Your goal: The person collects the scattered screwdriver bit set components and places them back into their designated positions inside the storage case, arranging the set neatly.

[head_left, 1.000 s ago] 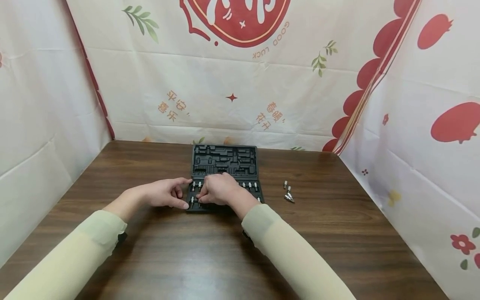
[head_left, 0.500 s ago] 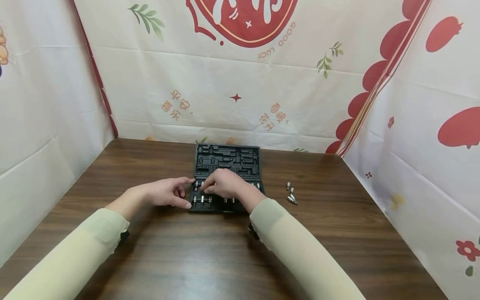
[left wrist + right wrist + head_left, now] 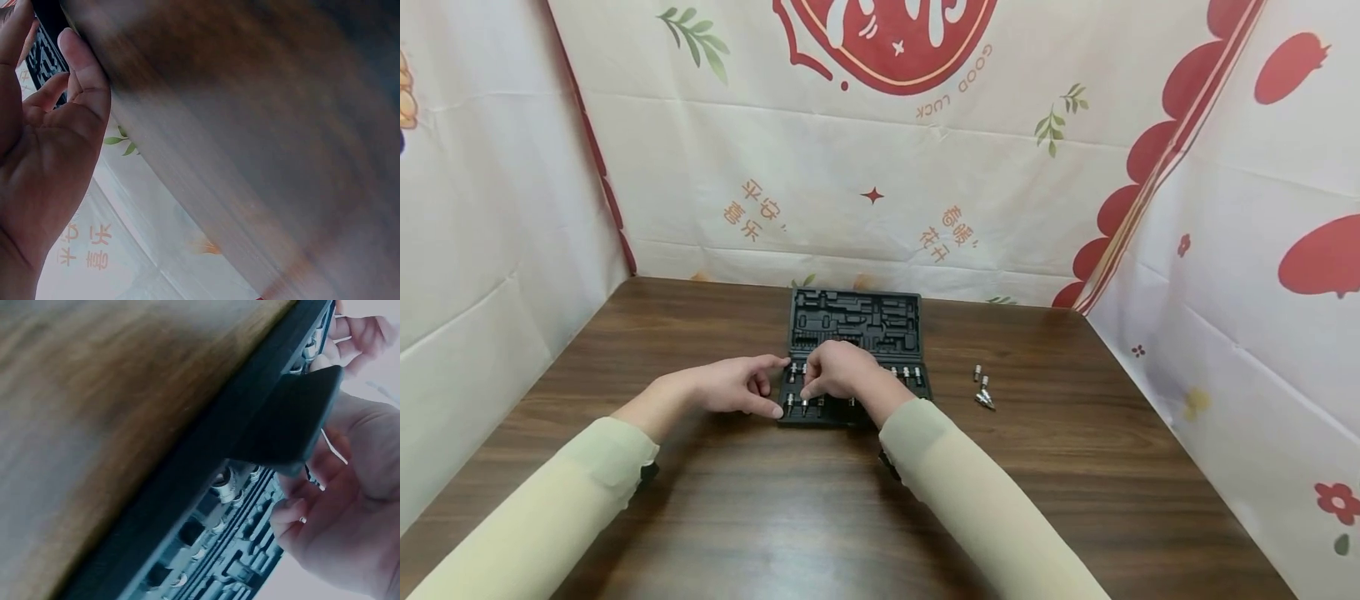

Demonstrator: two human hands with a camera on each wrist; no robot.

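A black socket-set case (image 3: 855, 321) lies unfolded at the back of the table, with small silver sockets in its near half. At its left side is my left hand (image 3: 730, 385): the thumb touches the front corner, the forefinger the back corner. In the left wrist view that thumb (image 3: 78, 53) lies along the case edge. My right hand (image 3: 842, 371) is over the near half, its thumb and forefinger pinching a silver socket (image 3: 805, 408) in the front row. The right wrist view shows the thumb near the sockets, though the grip itself is mostly hidden.
Several loose silver pieces (image 3: 985, 398) lie on the table right of the case. More sockets (image 3: 906, 372) sit in the case's back right slots. The wooden table (image 3: 760, 517) is bounded by hanging printed cloths (image 3: 820, 167) behind and at both sides.
My right hand lifted off the front row, showing the sockets beneath, then came back down to a front-row socket. The left hand keeps its place on the case. The head view shifted slightly.
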